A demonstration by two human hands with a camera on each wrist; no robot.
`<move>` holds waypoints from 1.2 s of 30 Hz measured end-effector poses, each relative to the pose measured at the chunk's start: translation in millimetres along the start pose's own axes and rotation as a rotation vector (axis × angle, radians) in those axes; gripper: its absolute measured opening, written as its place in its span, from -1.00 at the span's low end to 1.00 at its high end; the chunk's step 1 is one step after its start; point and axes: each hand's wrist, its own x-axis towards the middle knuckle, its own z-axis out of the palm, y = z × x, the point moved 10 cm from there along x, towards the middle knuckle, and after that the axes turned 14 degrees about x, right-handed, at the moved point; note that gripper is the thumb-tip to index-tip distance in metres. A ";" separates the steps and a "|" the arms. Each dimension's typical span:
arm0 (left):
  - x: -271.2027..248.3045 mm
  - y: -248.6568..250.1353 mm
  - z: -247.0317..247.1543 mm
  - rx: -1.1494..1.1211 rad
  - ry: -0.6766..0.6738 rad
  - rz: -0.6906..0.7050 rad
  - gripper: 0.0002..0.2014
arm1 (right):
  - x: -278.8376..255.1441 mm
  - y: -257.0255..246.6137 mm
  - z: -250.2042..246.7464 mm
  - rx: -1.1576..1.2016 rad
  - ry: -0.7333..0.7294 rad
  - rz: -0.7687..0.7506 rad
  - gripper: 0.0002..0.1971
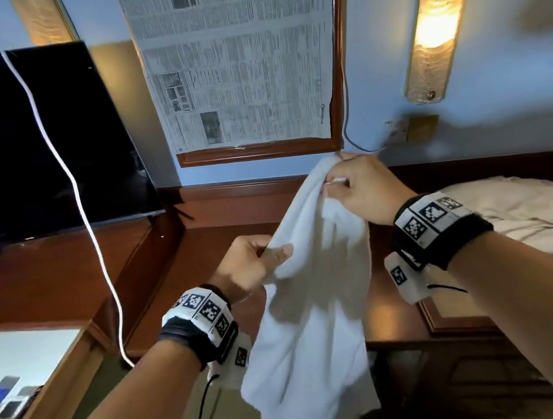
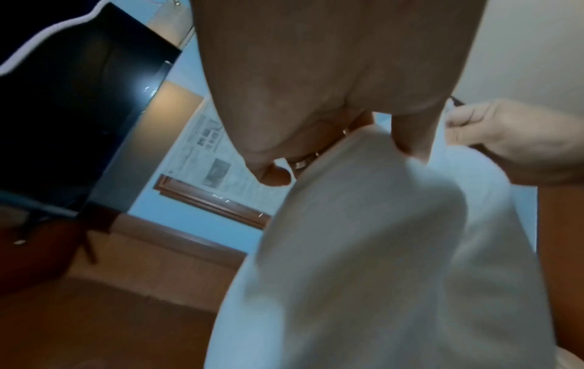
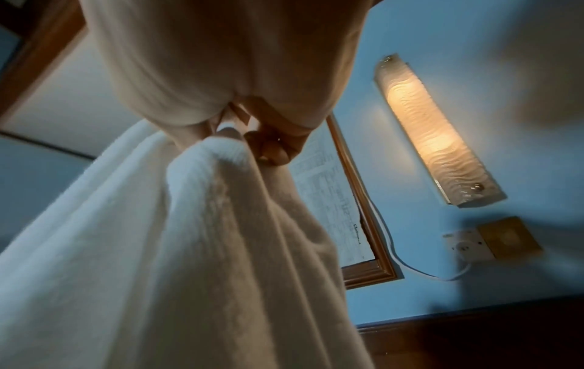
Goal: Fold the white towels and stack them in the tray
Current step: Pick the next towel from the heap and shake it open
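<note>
Aloft, white towel (image 1: pixel 314 308) hangs unfolded; left hand (image 1: pixel 250 264) and right hand (image 1: pixel 365 188) fingers pinch upper edge.

Blue wall (image 1: pixel 499 122) w/ lit sconce (image 1: pixel 433 22), framed newspaper (image 1: pixel 237 58), dark TV (image 1: pixel 19 145), wood desk (image 1: pixel 51 269).

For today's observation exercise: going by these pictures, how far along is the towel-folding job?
Done: nothing visible; no folded towel or tray appears in any view. In hand: one white towel hangs unfolded in the air, the left hand pinching an edge, the right hand holding its top higher up. Left: folding this towel and stacking it in the tray. White fabric lying to the right may be more towels, but that is unclear.
</note>
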 end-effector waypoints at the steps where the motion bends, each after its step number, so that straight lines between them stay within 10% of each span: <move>1: -6.7 -16.1 -0.6 -0.021 -0.027 -0.026 -0.80 | 4.2 -0.1 -6.4 0.013 0.057 0.007 -0.90; 12: -57.9 -133.1 21.5 0.466 -0.076 -0.180 -0.88 | -14.2 22.8 -37.9 0.054 0.340 0.175 -0.73; 22: -61.4 -127.4 -134.6 0.024 0.673 -0.165 -0.73 | -104.9 136.2 -1.8 -0.089 0.034 0.595 -0.87; 31: -53.7 -213.8 -153.6 0.515 0.316 -0.517 -0.79 | -254.0 228.4 -4.3 -0.144 0.240 0.954 -0.83; 36: -98.3 -248.2 -181.2 0.517 0.475 -0.771 -0.80 | -306.3 227.9 -23.0 -0.237 0.469 1.058 -0.81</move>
